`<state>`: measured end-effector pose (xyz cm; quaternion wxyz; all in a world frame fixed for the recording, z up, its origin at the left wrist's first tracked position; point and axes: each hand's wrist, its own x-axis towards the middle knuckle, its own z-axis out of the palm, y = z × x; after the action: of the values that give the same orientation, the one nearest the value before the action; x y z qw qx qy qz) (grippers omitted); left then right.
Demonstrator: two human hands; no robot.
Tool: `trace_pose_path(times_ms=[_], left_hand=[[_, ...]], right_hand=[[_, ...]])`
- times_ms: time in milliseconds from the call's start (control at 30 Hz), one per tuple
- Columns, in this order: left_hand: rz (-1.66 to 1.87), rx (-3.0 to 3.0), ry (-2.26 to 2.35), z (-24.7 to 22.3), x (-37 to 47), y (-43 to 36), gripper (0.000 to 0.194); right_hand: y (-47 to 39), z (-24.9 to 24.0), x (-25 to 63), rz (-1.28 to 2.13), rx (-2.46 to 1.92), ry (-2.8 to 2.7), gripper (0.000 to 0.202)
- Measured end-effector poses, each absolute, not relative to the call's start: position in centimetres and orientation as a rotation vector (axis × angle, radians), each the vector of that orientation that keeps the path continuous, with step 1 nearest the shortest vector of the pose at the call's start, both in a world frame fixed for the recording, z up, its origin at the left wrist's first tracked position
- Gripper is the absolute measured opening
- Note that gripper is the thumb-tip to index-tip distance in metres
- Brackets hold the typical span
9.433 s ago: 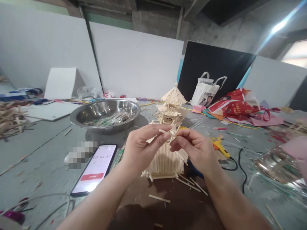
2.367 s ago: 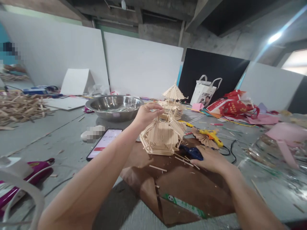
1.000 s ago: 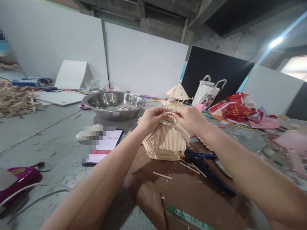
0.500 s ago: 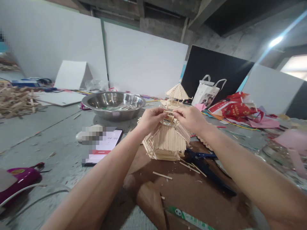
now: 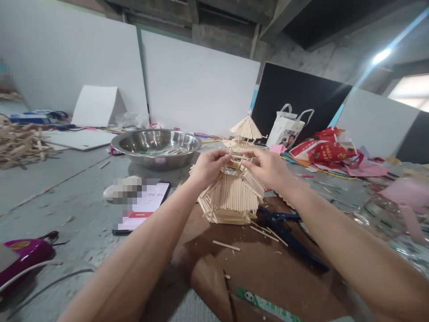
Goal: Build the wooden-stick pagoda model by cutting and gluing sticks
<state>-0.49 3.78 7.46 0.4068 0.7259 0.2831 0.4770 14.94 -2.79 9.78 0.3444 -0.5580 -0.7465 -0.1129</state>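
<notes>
Pinching at the top of a stick model (image 5: 231,197), the left hand (image 5: 208,167) and the right hand (image 5: 268,167) are seen from the head camera, the only view there is. The fingertips of both hands are drawn nearly closed around a thin stick (image 5: 236,156) laid across the model's crown; thumb and forefinger of each hand appear to grip one end of it, though the contact itself is too small to be told for certain. The model, a tiered roof of pale sticks, stands on a sheet of brown paper (image 5: 261,273), just in front of a smaller finished pagoda (image 5: 244,134).

Loose sticks (image 5: 264,233) are scattered on the paper beside the model's base, and blue-handled pliers (image 5: 288,230) lie just to its right. A steel bowl (image 5: 156,145) sits behind and to the left, with a phone (image 5: 144,208) showing a timer lying near the left forearm. A heap of sticks (image 5: 20,145) is piled at the far left, a purple tool (image 5: 22,252) at the near left edge, and a white bag (image 5: 290,127) and red wrappers (image 5: 326,150) at the back right.

As a judgement: the model is light and seems loosely joined, so too much downward pressure could push the upper rows out of line. A slipped pinch would drop the stick into the lattice, and a forearm swung wide could knock the phone.
</notes>
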Motion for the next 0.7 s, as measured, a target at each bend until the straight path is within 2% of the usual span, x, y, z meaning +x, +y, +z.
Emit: trace_pose_path(times_ms=[500, 700], left_hand=[[1.192, 1.951, 0.717, 7.4, -0.8, 4.1, 0.018], [1.185, 1.932, 0.714, 7.3, -0.6, 4.1, 0.017]], right_hand=[[-2.8, 8.8, 14.4, -0.152, -1.459, -1.737, 0.013], [-2.4, 8.6, 15.5, 0.296, -1.359, -1.726, 0.017]])
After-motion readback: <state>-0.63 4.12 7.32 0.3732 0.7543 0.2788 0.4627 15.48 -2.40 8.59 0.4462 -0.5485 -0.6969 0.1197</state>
